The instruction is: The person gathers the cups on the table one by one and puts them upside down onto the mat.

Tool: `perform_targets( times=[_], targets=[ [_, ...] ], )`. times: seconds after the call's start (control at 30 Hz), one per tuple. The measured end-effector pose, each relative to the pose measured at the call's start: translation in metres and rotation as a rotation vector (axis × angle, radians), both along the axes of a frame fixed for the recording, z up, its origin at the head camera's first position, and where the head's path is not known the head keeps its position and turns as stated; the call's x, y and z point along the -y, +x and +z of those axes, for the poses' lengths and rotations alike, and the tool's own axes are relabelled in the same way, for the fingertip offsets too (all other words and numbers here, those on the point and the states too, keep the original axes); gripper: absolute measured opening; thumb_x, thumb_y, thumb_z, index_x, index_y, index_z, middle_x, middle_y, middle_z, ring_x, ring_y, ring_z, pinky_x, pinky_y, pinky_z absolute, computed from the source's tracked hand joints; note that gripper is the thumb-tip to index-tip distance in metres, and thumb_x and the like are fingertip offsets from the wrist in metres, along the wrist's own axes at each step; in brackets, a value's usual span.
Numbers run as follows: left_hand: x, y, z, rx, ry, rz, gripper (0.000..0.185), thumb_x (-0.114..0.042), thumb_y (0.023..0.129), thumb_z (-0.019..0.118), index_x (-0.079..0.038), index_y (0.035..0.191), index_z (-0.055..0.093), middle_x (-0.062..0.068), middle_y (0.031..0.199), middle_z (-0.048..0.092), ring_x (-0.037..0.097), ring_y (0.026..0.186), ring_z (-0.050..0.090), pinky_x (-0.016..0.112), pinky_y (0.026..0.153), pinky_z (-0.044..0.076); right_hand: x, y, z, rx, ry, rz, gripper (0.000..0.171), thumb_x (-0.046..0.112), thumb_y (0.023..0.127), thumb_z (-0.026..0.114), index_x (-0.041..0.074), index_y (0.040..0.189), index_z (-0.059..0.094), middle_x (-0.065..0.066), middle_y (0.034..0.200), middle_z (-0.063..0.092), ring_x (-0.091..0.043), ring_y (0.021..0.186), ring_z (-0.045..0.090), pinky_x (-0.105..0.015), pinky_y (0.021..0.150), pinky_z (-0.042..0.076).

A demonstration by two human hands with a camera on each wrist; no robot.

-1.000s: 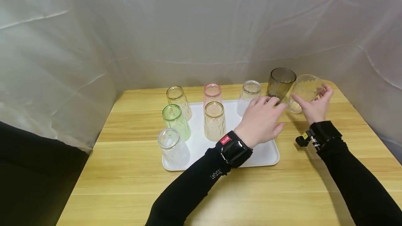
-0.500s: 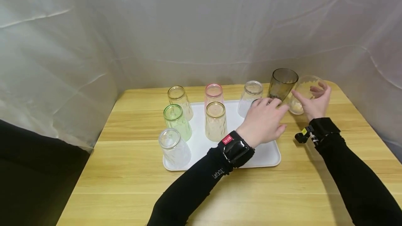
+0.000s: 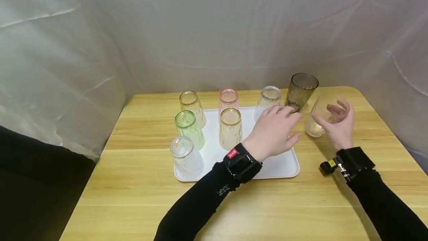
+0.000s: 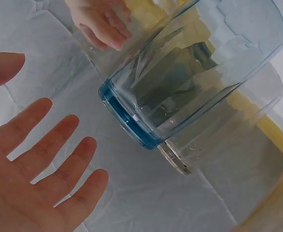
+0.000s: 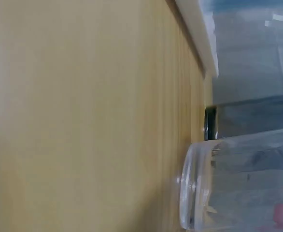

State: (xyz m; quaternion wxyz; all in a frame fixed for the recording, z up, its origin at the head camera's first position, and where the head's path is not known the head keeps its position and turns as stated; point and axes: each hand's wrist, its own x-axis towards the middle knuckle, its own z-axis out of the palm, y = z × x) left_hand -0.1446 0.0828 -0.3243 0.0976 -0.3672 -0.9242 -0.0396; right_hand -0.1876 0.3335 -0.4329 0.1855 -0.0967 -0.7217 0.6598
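My right hand (image 3: 337,125) grips a clear drinking glass (image 3: 315,122), fingers curled round its far side and thumb on the near side. The glass is mouth up, slightly tilted, to the right of the white tray (image 3: 277,168). In the right wrist view its thick base (image 5: 192,188) shows low over the tabletop. My left hand (image 3: 272,133) is over the tray's right part, fingers spread and holding nothing. In the left wrist view a blue-tinted glass (image 4: 180,82) stands apart from the left fingers (image 4: 78,193); the left hand largely hides it in the head view.
A smoky dark glass (image 3: 299,90) stands mouth up at the tray's back right. Upside-down glasses on the tray include a grey-rimmed one (image 3: 267,103), pink (image 3: 229,97), amber (image 3: 230,133), green (image 3: 190,131) and clear (image 3: 187,159). A pale curtain (image 3: 214,40) hangs behind the wooden table (image 3: 133,196).
My right hand has brought the clear glass toward me, away from the back edge and the smoky glass. The left hand has shifted slightly left, fingers still spread.
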Motion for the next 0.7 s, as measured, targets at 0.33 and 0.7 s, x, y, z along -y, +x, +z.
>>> perform_targets(
  times=[0.33, 0.7],
  targets=[
    [0.021, 0.002, -0.011, 0.001, 0.206, -0.072, 0.040, -0.035, 0.099, 0.060, -0.023, 0.137, 0.060, -0.007, 0.134, 0.062, 0.011, 0.128, 0.056, 0.026, 0.105, 0.049, 0.009, 0.016, -0.001, -0.024, 0.112, -0.033, 0.101, 0.000, 0.079, 0.081, 0.027, 0.154, 0.020, 0.010, 0.141, 0.046, -0.011, 0.138, 0.039, -0.010, 0.099, 0.035],
    [0.036, 0.009, -0.028, 0.054, 0.337, -0.095, 0.027, -0.029, 0.099, 0.060, -0.021, 0.124, 0.068, -0.009, 0.123, 0.068, 0.010, 0.115, 0.064, 0.023, 0.097, 0.052, 0.017, 0.014, 0.009, -0.041, -0.026, -0.080, 0.087, -0.004, 0.077, 0.082, 0.020, 0.148, 0.036, 0.015, 0.121, 0.059, -0.005, 0.118, 0.053, -0.014, 0.102, 0.038]
  ],
)
